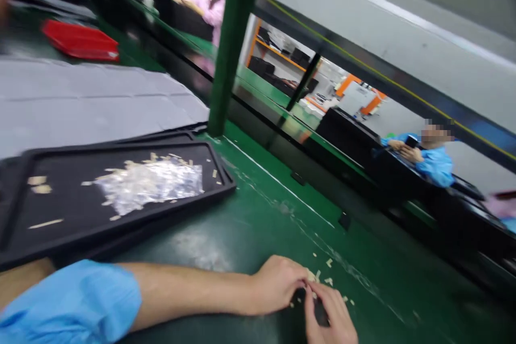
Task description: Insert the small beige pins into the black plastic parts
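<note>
My left hand (278,284) reaches in from the left, its forearm bare below a blue sleeve (76,301). Its fingers are closed in a pinch. At the lower edge, my right hand (331,312) meets it fingertip to fingertip, thumb and fingers also closed. Dark patches show between and beneath the fingers, but what they grip is too small and blurred to name. Small pale pieces (329,281) lie scattered on the green tabletop (242,226) around the fingertips.
A black tray (76,226) at left carries a clear plastic bag (153,183) and loose pale strips. Behind it lie a grey sheet (92,97) and a red tray (80,40). A green post (231,54) stands ahead. Across the bench, a person in blue (437,164) holds a dark object.
</note>
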A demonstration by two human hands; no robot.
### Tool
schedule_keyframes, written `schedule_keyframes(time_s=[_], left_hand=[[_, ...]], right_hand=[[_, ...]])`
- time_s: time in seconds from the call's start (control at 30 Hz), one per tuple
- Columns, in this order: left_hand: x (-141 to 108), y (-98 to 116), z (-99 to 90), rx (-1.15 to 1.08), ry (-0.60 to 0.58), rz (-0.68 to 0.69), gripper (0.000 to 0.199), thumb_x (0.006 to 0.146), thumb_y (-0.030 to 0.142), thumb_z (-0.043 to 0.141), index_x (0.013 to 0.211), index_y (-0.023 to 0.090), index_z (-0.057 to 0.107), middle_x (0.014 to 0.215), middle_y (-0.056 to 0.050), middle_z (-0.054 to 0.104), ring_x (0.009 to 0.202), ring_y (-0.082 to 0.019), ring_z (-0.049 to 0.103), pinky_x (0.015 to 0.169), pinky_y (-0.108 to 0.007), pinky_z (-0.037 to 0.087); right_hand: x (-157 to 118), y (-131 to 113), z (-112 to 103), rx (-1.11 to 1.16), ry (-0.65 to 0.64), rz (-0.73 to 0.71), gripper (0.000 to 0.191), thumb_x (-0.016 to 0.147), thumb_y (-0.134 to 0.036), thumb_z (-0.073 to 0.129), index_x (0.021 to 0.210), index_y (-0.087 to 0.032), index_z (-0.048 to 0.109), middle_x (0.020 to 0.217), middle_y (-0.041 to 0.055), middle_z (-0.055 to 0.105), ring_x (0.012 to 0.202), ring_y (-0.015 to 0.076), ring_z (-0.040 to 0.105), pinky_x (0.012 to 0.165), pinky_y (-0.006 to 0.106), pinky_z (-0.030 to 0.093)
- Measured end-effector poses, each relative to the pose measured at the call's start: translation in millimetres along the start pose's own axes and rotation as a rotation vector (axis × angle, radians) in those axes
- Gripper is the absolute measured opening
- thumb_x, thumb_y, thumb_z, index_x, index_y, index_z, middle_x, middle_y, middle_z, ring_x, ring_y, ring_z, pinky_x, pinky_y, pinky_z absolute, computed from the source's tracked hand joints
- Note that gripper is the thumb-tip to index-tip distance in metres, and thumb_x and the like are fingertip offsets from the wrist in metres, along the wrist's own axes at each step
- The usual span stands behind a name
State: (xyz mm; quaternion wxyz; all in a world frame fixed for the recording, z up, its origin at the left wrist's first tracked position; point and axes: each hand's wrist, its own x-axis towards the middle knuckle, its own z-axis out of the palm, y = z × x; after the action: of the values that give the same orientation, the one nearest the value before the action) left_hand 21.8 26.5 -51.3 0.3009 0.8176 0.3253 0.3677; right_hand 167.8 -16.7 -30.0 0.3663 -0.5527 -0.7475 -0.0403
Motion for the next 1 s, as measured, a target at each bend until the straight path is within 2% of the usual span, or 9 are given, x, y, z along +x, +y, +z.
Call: schedule_keyframes(time_s=[0.1,0.27,0.5,0.57,0.67,0.73,0.77,0.87,1.0], left_hand=[[0.1,2.2,-7.8,-0.227,-0.015,-0.089,0.020,0.082,0.011,0.043,0.082,0.017,0.062,0.071,0.000,0.064,0.066,-0.012,0.058,0.063,-0.018,0.041],[2.9,3.8,-14.9,-0.624,-0.160,-0.255,0.016,0.083,0.018,0.045,0.074,0.013,0.057,0.052,0.005,0.046,0.049,-0.008,0.044,0.054,-0.017,0.036],[3.7,3.2,-16.1,-0.777,-0.159,-0.368,0.013,0.081,0.024,0.047,0.074,0.014,0.051,0.051,0.006,0.044,0.049,-0.008,0.041,0.056,-0.020,0.035],[4.3,4.1,-17.3,-0.759,-0.148,-0.389,0.014,0.082,0.025,0.046,0.076,0.013,0.052,0.051,0.006,0.045,0.050,-0.009,0.041,0.056,-0.020,0.034],[5.3,6.3,-19.7,-0.700,-0.120,-0.403,0.015,0.083,0.024,0.043,0.080,0.013,0.053,0.051,0.006,0.047,0.051,-0.009,0.043,0.059,-0.021,0.035],[5.6,7.4,-20.7,-0.662,-0.114,-0.407,0.015,0.084,0.023,0.042,0.080,0.013,0.054,0.051,0.006,0.048,0.051,-0.009,0.043,0.060,-0.021,0.036],[5.6,7.8,-20.8,-0.648,-0.118,-0.410,0.015,0.084,0.022,0.042,0.080,0.013,0.054,0.050,0.006,0.048,0.051,-0.009,0.043,0.060,-0.020,0.036],[4.9,7.1,-19.2,-0.620,-0.141,-0.410,0.015,0.083,0.021,0.043,0.078,0.013,0.055,0.050,0.006,0.048,0.050,-0.009,0.044,0.058,-0.019,0.036],[3.7,2.2,-12.9,-0.597,-0.139,-0.353,0.015,0.083,0.020,0.043,0.078,0.013,0.056,0.050,0.006,0.048,0.049,-0.008,0.046,0.056,-0.018,0.037]], right_hand=[[-0.1,-8.1,-5.4,0.042,-0.069,0.024,0.014,0.083,-0.019,0.050,0.079,-0.018,0.063,0.077,0.0068,0.066,0.072,0.0168,0.060,0.066,0.027,0.046],[-2.1,-10.8,-6.9,0.105,-0.061,0.132,0.013,0.082,-0.020,0.052,0.075,-0.017,0.062,0.071,0.0038,0.063,0.056,0.0122,0.052,0.047,0.021,0.038],[5.5,-6.1,-25.3,-0.002,0.035,0.232,0.015,0.082,-0.025,0.051,0.072,-0.018,0.060,0.070,0.0024,0.062,0.051,0.0108,0.047,0.051,0.022,0.038],[8.0,-0.7,-35.7,-0.125,-0.061,0.220,0.019,0.081,-0.026,0.051,0.065,-0.019,0.057,0.063,0.0008,0.059,0.050,0.0114,0.048,0.050,0.022,0.036],[10.3,6.3,-46.5,-0.315,-0.397,0.210,0.025,0.072,-0.022,0.056,0.049,-0.020,0.047,0.045,-0.0045,0.050,0.042,0.0104,0.044,0.043,0.022,0.028],[10.6,7.6,-47.5,-0.350,-0.499,0.202,0.016,0.068,-0.015,0.056,0.054,-0.021,0.051,0.046,-0.0057,0.051,0.041,0.0100,0.045,0.042,0.021,0.027],[10.3,6.8,-46.0,-0.340,-0.480,0.197,0.012,0.069,-0.014,0.055,0.060,-0.022,0.055,0.050,-0.0052,0.054,0.044,0.0103,0.047,0.044,0.021,0.028],[7.7,-0.4,-35.9,-0.241,-0.288,0.171,0.009,0.077,-0.019,0.052,0.071,-0.021,0.058,0.061,-0.0018,0.057,0.052,0.0121,0.050,0.052,0.023,0.036],[3.0,-14.6,-20.2,-0.055,-0.116,0.011,0.008,0.082,-0.018,0.052,0.081,-0.019,0.060,0.071,0.0029,0.062,0.062,0.0142,0.054,0.059,0.025,0.040]])
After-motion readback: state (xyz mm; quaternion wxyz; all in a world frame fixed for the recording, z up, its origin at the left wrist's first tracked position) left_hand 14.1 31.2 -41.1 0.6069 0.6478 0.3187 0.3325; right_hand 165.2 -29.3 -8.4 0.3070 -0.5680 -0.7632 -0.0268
